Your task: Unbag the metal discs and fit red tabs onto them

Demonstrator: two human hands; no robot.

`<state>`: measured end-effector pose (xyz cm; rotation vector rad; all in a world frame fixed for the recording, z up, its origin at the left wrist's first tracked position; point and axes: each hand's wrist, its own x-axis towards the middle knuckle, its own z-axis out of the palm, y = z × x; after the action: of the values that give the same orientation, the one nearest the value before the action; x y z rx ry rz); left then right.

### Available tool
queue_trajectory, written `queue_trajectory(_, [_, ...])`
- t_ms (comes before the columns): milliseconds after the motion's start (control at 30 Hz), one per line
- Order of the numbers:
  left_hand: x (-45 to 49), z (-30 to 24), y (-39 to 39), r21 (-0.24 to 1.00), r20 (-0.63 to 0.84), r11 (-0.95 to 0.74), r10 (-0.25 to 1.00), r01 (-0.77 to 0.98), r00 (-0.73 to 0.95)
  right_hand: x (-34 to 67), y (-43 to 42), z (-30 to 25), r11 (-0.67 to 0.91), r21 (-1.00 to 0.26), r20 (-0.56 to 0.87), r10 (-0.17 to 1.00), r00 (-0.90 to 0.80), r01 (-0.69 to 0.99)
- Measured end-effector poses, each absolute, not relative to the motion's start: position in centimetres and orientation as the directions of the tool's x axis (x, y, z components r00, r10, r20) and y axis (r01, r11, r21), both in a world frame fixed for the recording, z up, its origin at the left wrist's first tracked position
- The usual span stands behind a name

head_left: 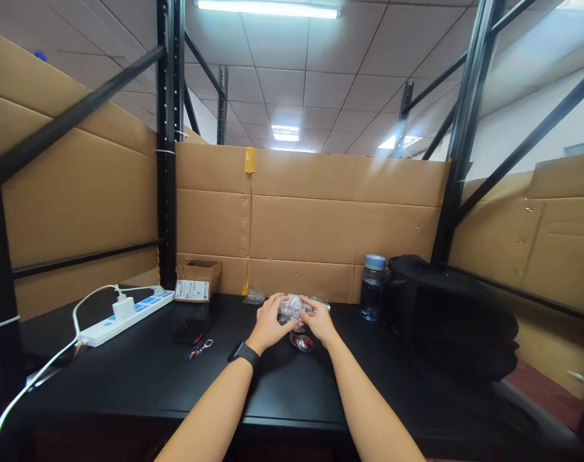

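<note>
Both my hands reach forward over the black table (142,378) and meet at a crinkled clear plastic bag (294,307) with small parts inside. My left hand (269,324), a dark watch on its wrist, curls its fingers onto the bag's left side. My right hand (319,321) grips the bag's right side with bent fingers. Just below the hands a small shiny object with red on it (302,342) lies on the table.
A white power strip (128,316) with a plugged charger lies at the left. A small open cardboard box (198,280), a black phone (190,331) and a keychain (199,350) sit nearby. A water bottle (371,287) and a black bag (446,314) stand right. Cardboard walls surround the table.
</note>
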<state>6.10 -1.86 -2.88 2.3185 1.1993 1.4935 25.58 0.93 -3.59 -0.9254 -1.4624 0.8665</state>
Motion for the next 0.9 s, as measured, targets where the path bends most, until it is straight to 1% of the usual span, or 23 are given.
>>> queue_trajectory(100, [6.4, -2.3, -2.9, 0.345, 0.67, -0.703, 0.648, 0.622, 0.361, 25.5, 0.8, -3.4, 0.411, -0.911, 0.411, 0.912, -0.002, 0.034])
queue_trajectory(200, [6.8, -1.8, -3.5, 0.242, 0.679, -0.697, 0.619, 0.675, 0.395, 25.4, 0.6, -3.1, 0.423, -0.906, 0.423, 0.906, 0.006, -0.015])
queue_trajectory(267, [7.1, -1.6, -3.7, 0.202, 0.69, -0.695, 0.601, 0.69, 0.403, 25.3, 0.4, -3.0, 0.433, -0.901, 0.434, 0.9, -0.032, -0.038])
queue_trajectory(367, [7.0, -1.4, -3.6, 0.185, 0.69, -0.7, 0.593, 0.69, 0.416, 25.1, 0.1, -2.8, 0.467, -0.883, 0.469, 0.879, -0.091, -0.044])
queue_trajectory(500, [6.5, -1.4, -3.3, 0.21, 0.694, -0.699, 0.599, 0.684, 0.399, 24.9, 0.2, -2.6, 0.537, -0.843, 0.538, 0.838, -0.094, -0.041])
queue_trajectory(600, [6.1, -1.8, -2.8, 0.205, 0.695, -0.674, 0.611, 0.709, 0.379, 24.9, 0.6, -2.5, 0.562, -0.827, 0.56, 0.824, -0.086, -0.003])
queue_trajectory(700, [5.6, -2.5, -1.7, 0.2, 0.693, -0.603, 0.644, 0.773, 0.323, 25.2, 0.9, -2.5, 0.568, -0.816, 0.565, 0.823, -0.057, 0.112])
queue_trajectory(800, [4.5, -3.5, 0.4, 0.212, 0.671, -0.511, 0.696, 0.833, 0.257, 26.0, 1.0, -2.6, 0.524, -0.774, 0.563, 0.827, 0.006, 0.354])
queue_trajectory(900, [2.9, -4.3, 2.9, 0.233, 0.665, -0.409, 0.729, 0.882, 0.162, 26.9, 1.0, -2.8, 0.421, -0.69, 0.555, 0.83, 0.057, 0.589])
